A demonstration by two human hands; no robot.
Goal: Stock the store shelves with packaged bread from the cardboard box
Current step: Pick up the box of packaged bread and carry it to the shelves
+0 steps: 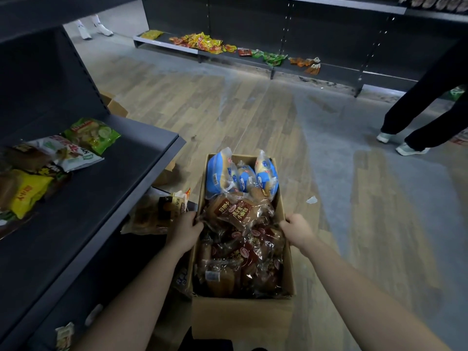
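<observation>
Bread in clear bags (238, 214) fills the brown cardboard box (243, 317) on the floor, just beside the dark grey shelf edge (141, 188). Left hand (186, 233) grips its left rim, right hand (298, 230) the right rim; wood-plank floor (253, 110) lies open ahead.

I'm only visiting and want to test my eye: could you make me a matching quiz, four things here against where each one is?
Things:
1. blue bread packs
2. green snack bag
3. small yellow and red sachets
4. right hand

Places:
A. on the far low shelf across the aisle
B. gripping the right rim of the cardboard box
C. at the far end of the cardboard box
D. on the shelf on the left

Pairs: 1-C, 2-D, 3-A, 4-B
</observation>
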